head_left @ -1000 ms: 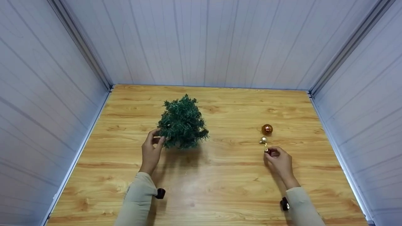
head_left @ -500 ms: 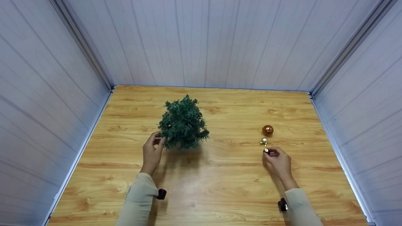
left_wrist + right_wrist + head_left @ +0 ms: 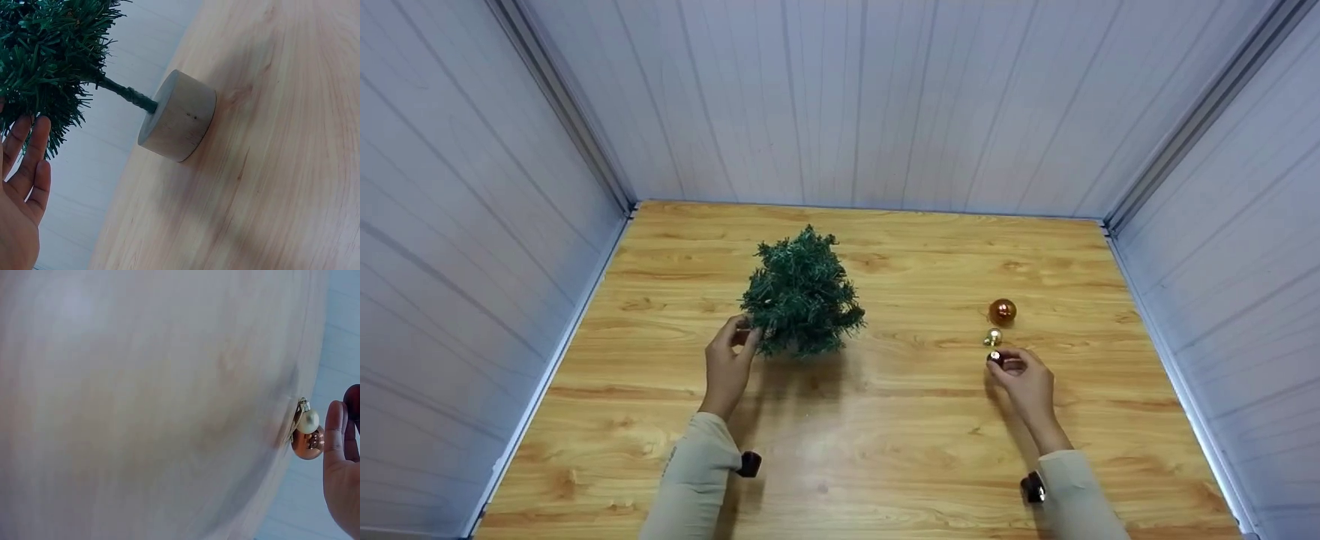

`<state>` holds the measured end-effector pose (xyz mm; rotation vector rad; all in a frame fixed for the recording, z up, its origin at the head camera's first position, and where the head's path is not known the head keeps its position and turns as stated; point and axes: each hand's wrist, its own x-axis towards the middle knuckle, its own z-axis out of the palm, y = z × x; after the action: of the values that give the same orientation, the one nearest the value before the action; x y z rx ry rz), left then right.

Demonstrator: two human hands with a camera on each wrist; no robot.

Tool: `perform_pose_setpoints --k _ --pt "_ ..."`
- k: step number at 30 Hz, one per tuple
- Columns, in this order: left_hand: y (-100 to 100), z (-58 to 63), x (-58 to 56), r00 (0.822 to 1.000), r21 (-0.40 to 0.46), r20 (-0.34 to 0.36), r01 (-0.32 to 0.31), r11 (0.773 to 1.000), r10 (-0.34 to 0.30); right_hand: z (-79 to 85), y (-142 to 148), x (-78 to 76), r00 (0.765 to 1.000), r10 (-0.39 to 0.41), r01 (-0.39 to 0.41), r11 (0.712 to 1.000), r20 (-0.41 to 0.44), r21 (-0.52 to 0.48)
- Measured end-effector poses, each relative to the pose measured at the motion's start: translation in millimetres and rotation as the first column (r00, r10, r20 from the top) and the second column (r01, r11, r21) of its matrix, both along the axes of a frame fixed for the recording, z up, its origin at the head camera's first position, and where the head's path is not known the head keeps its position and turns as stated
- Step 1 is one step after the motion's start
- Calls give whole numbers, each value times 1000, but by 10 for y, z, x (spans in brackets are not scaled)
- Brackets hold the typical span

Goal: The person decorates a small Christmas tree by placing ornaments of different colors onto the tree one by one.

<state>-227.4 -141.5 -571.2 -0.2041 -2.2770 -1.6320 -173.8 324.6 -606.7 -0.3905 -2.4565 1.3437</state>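
Note:
A small artificial Christmas tree (image 3: 802,292) stands left of centre on the table; its round wooden base (image 3: 180,115) shows in the left wrist view. My left hand (image 3: 727,367) has its thumb and fingers curved about the tips of its lower left branches. My right hand (image 3: 1031,386) pinches a small dark red bauble (image 3: 995,358) between thumb and fingers, above the table. Just beyond it lie a small pale gold bauble (image 3: 994,336) and a larger copper bauble (image 3: 1003,310). In the right wrist view, the dark red bauble (image 3: 352,400) is partly cut off at the edge.
The wood-grain table (image 3: 900,435) is enclosed by white panel walls (image 3: 840,105) at the back and both sides. Gold cord (image 3: 295,424) lies beside the two loose baubles in the right wrist view.
The dark red bauble has turned and shifted slightly in the right hand's fingers, and its gold cord no longer shows as clearly. The left hand stays at the tree.

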Motion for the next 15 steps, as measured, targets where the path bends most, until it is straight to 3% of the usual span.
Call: perform_pose_setpoints --k 9,15 --pt "78 42 27 998 4 58 -29 1000 29 11 -43 -16 1000 6 -7 998 -23 -60" --pt "90 35 41 998 16 59 -17 1000 16 29 -72 -15 998 23 -28 995 -54 -93"
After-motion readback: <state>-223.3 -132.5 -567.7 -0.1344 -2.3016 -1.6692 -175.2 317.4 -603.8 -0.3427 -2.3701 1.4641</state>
